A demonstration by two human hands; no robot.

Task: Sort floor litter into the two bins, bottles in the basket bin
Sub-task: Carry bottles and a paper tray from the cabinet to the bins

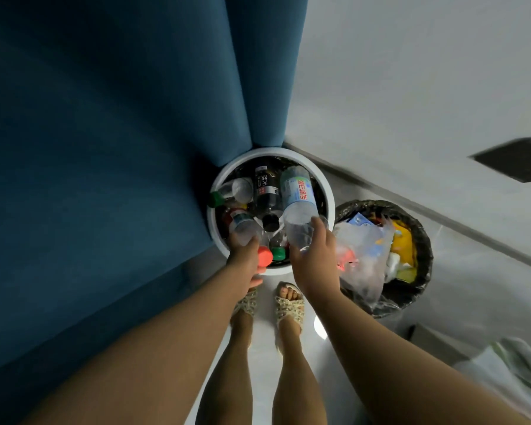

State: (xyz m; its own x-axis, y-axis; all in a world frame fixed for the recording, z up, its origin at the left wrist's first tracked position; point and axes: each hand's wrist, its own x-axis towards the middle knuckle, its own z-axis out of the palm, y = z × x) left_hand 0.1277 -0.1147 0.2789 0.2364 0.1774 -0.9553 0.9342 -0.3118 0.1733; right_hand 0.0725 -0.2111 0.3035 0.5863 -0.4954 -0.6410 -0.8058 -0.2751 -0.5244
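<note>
Over the white-rimmed bin (329, 191), the right hand (314, 259) curled its fingers round one end of a clear water bottle (298, 194) while the left hand (242, 259) gripped a smaller red-capped bottle (246, 230) (both likely light, thin-walled and slick, best held round the body).

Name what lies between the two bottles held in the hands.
Head view: a dark black-capped bottle lies in the white bin between the red-capped bottle (left hand) and the labelled bottle (right hand).
</note>
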